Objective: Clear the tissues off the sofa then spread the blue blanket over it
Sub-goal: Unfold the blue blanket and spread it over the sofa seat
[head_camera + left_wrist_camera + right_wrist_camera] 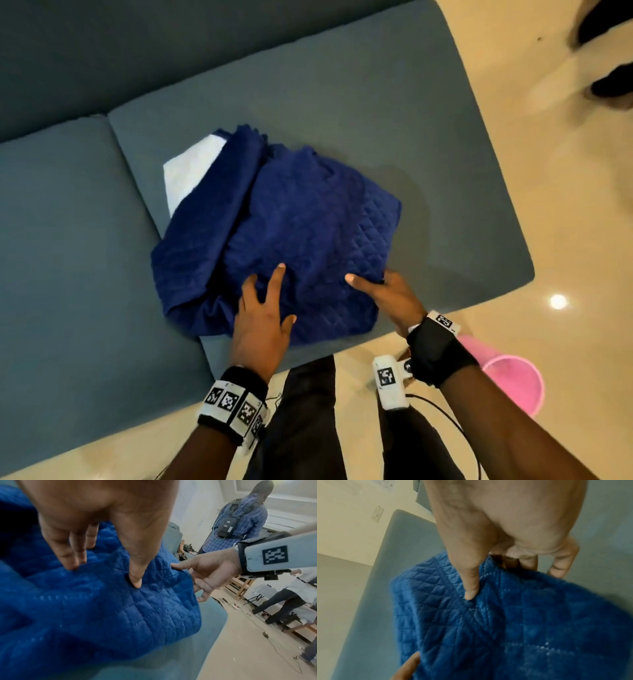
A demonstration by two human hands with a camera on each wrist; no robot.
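Observation:
A blue quilted blanket (pixel 294 219) lies bunched on the right seat cushion of the grey-blue sofa (pixel 394 137). A white tissue (pixel 191 171) shows from under its far left edge. My left hand (pixel 270 291) rests flat on the near part of the blanket, fingers spread and straight; in the left wrist view the left hand (pixel 104 574) presses its fingertips into the blanket (pixel 102 615). My right hand (pixel 368 282) grips the blanket's near right edge, thumb on top, fingers tucked under. The right wrist view shows the thumb (pixel 471 588) on the blanket (pixel 505 628).
A pink bucket (pixel 513 380) stands on the floor right of my legs. Another person's feet (pixel 609 85) are at the far right. In the left wrist view people (pixel 240 520) stand beyond the sofa, with cables (pixel 267 639) and wooden benches (pixel 240 584) on the floor.

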